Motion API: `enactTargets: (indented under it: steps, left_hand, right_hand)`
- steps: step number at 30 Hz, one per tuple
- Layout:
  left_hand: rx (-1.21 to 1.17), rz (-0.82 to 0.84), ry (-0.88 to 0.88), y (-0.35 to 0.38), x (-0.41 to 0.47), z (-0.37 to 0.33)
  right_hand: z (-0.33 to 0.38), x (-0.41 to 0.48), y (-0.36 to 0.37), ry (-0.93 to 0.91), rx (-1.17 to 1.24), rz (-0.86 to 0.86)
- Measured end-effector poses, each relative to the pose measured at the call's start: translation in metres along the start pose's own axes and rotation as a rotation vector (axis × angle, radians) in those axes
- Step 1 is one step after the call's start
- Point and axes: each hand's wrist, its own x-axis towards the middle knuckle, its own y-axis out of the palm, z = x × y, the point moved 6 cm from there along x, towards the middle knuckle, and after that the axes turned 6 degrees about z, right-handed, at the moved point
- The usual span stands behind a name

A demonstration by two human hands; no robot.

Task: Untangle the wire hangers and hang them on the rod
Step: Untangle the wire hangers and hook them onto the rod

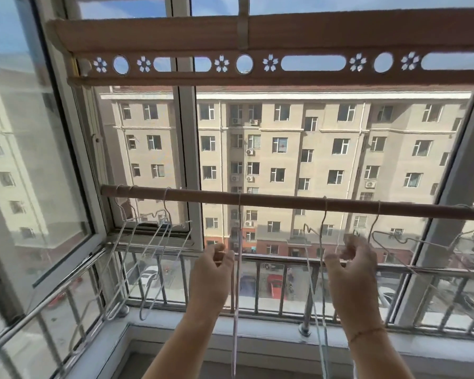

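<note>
A brown rod (279,200) runs across the window at chest height. Three pale wire hangers (153,242) hang from its left end, swung out at an angle. A thin hanger (236,310) hangs edge-on from the rod's middle, and my left hand (212,272) pinches its wire just below the rod. A second hanger (316,310) hooks over the rod further right, and my right hand (352,269) is curled around its upper wire. More hangers (411,242) hang at the far right, overlapping one another.
A wooden drying rack (257,75) with flower cut-outs spans overhead. A metal railing (389,269) stands behind the hands, in front of the glass. A window sash (66,214) swings open at the left. The white sill (257,332) lies below.
</note>
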Motion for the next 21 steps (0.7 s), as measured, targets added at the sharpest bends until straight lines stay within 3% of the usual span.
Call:
enactTargets:
  steps: [2,4,8,11,17,21]
  left_hand:
    - [0.036,-0.108,0.060,-0.031,-0.002,-0.003]
    - [0.083,-0.218,0.113,-0.066,-0.004,-0.005]
    - [0.143,-0.384,0.120,-0.136,0.000,0.007]
    - [0.136,-0.441,0.057,-0.180,0.014,0.027]
    - [0.201,-0.297,-0.062,-0.213,0.047,0.063]
    - [0.235,-0.283,0.092,-0.209,0.057,0.061]
  right_hand:
    - [0.034,-0.019,0.006,-0.174,0.014,-0.004]
    - [0.062,-0.038,0.029,-0.252,0.102,0.133]
    - [0.097,-0.065,0.108,-0.179,0.297,0.531]
    - [0.115,-0.073,0.167,-0.145,0.226,0.655]
    - [0.122,-0.062,0.250,-0.128,-0.241,0.621]
    - [0.110,-0.051,0.270,-0.078,-0.400,0.493]
